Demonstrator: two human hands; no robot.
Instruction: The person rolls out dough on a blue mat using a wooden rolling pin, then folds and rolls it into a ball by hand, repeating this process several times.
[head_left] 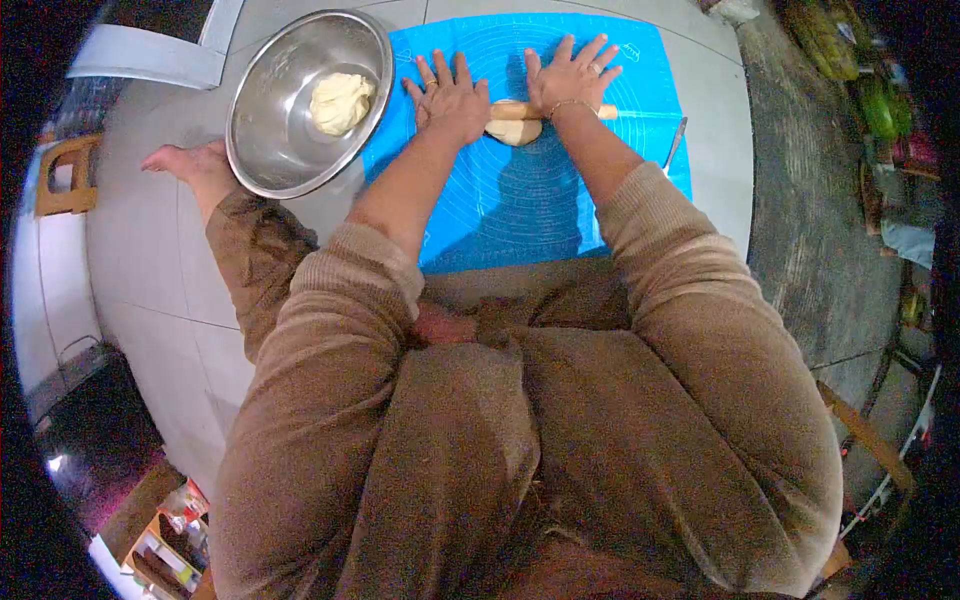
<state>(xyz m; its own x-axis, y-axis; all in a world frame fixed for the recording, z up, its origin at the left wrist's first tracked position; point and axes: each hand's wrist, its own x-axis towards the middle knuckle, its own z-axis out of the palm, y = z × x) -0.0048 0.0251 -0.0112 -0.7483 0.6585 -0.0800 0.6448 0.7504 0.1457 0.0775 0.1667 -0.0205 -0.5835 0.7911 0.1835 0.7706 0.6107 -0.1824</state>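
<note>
A wooden rolling pin (513,111) lies crosswise over a small flattened piece of dough (516,132) on a blue silicone mat (510,215) printed with circles. My left hand (453,102) rests palm down at the pin's left end, fingers spread. At the right, my right hand (573,82) presses on the pin with its fingers stretched out flat, and a ring and a bracelet show on it. Both palms hide parts of the pin. Left of the mat, a metal bowl (262,125) holds a larger lump of pale dough (341,104).
A thin tool (677,143), possibly a knife or scraper, lies at the mat's right edge. My bare foot (190,162) is beside the bowl on the tiled floor (150,260). A dark worn surface (800,200) runs along the right. A brown stool (68,177) stands far left.
</note>
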